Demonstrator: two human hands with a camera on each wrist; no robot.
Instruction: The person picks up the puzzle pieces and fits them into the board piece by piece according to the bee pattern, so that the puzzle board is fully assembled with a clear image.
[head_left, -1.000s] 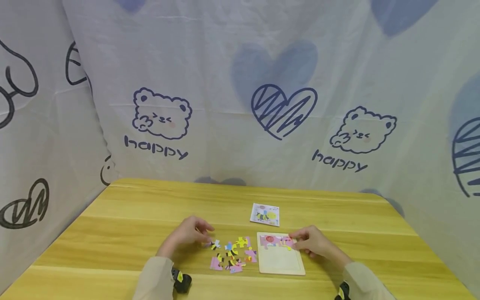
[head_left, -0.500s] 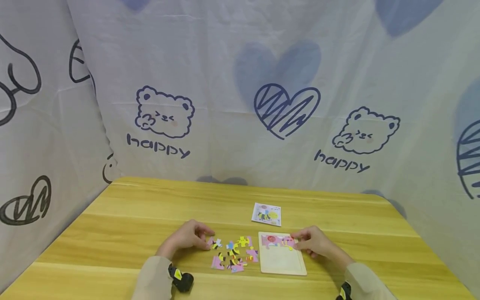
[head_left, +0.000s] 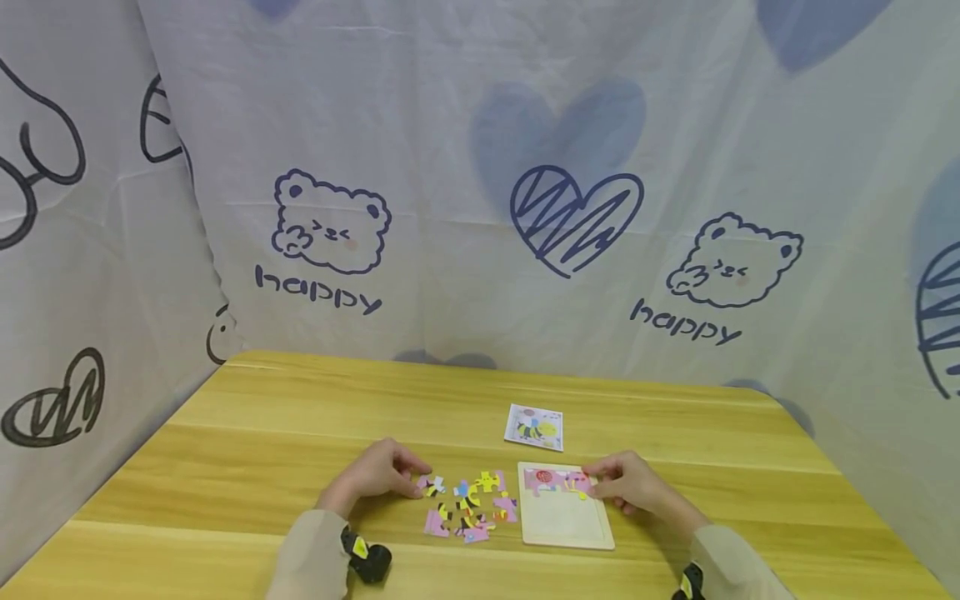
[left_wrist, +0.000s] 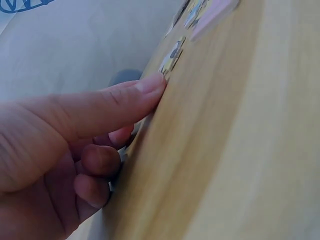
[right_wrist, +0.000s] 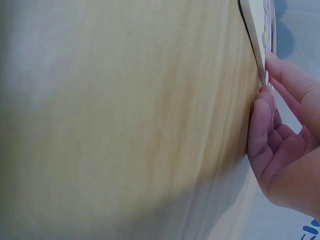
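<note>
My left hand [head_left: 377, 473] pinches a pink, black and white jigsaw puzzle piece [head_left: 432, 487] between thumb and index finger at the left of the pile. In the left wrist view its thumb tip is right at the end of the piece [left_wrist: 172, 56], the other fingers curled underneath. My right hand [head_left: 632, 483] grips the upper right edge of the square wooden puzzle board [head_left: 562, 523]. In the right wrist view the thumb lies over the board [right_wrist: 255, 40], with curled fingers at its edge. Joined pink pieces [head_left: 546, 481] fill the board's top row.
Several loose puzzle pieces [head_left: 467, 496], yellow, pink, black and blue, lie left of the board. A picture card [head_left: 534, 428] with a bee stands out behind it on the wooden table [head_left: 337, 400]. A printed curtain [head_left: 442, 275] hangs at the table's back edge.
The left fingers have closed in on the piece at the pile's left, which has turned slightly and shows more pink. The right hand stays at the board; the head view has shifted slightly.
</note>
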